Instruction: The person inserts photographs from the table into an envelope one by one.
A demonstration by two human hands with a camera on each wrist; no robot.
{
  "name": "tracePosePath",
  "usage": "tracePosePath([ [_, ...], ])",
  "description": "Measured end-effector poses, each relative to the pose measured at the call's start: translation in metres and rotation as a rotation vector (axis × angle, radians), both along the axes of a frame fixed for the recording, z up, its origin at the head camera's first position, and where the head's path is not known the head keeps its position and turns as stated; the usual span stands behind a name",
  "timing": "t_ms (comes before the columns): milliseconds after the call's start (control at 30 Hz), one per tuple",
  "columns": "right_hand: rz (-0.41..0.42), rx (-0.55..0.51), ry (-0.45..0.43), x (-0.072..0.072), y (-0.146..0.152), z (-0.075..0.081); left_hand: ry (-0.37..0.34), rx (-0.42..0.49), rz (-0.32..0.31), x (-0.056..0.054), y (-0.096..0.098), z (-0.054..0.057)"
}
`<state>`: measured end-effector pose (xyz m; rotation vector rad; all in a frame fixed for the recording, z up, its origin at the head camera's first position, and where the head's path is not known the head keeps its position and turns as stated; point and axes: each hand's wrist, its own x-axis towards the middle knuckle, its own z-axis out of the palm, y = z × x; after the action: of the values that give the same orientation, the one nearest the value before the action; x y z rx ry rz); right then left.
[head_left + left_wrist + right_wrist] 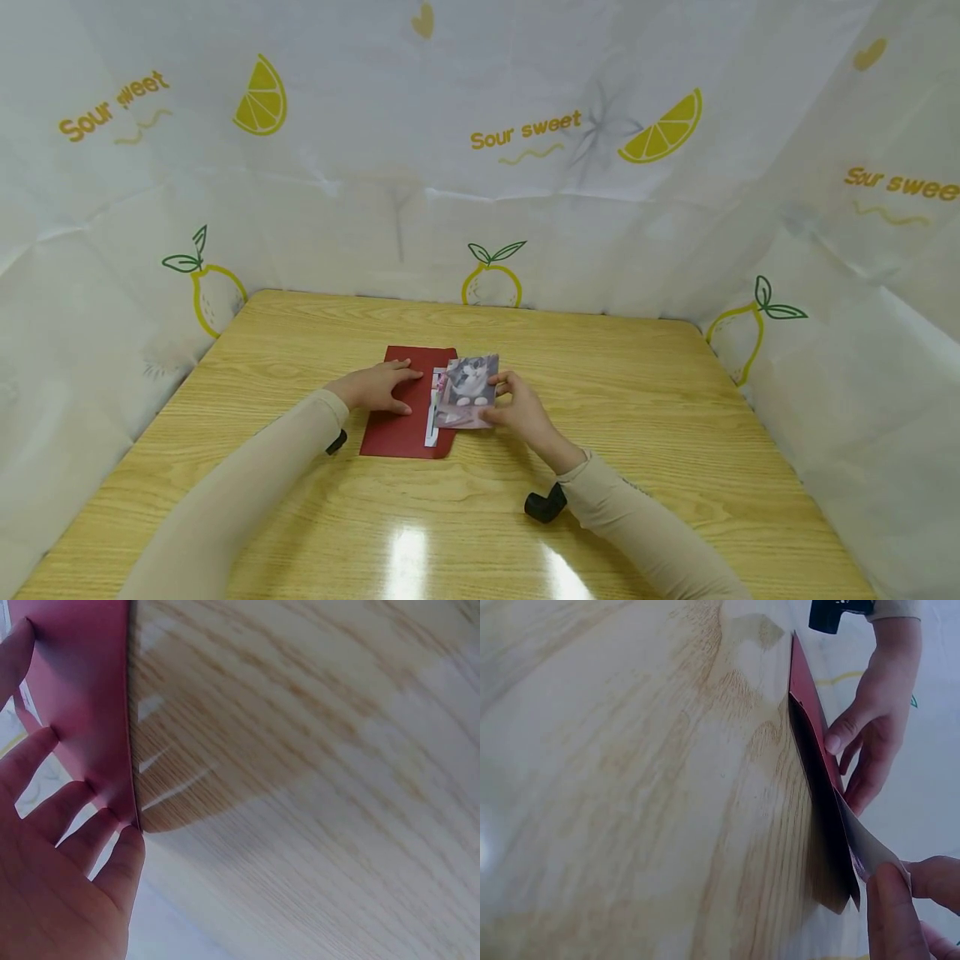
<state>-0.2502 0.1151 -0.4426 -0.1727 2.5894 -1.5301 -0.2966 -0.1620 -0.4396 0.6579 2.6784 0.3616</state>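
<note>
A red envelope (397,433) lies on the wooden table with its opening toward the right. My left hand (378,388) rests on it, fingers spread and fingertips on the red paper (82,667). A photo card with a cat picture (471,383) overlaps the envelope's right side. My right hand (525,414) pinches the card's right edge between thumb and fingers; the right wrist view shows the card (866,836) tilted up from the envelope (810,686). A strip of another printed card (431,429) shows at the opening, its rest hidden.
The wooden table (622,392) reaches back to a white curtain (360,242) printed with lemons and lettering. Black wrist camera mounts (545,504) hang below the sleeves. Light glares on the table's front part.
</note>
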Motion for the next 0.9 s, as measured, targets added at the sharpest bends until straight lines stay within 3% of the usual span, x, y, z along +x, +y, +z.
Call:
tracePosePath([
  [567, 0.031, -0.018, -0.084, 0.0072, -0.0045, 0.0019, -0.002, 0.004, -0.003, 0.0001, -0.0003, 0.0016],
  [900, 0.055, -0.004, -0.087, 0.0085, -0.0064, 0.0014, -0.014, 0.001, 0.004, 0.0001, 0.0008, 0.0021],
])
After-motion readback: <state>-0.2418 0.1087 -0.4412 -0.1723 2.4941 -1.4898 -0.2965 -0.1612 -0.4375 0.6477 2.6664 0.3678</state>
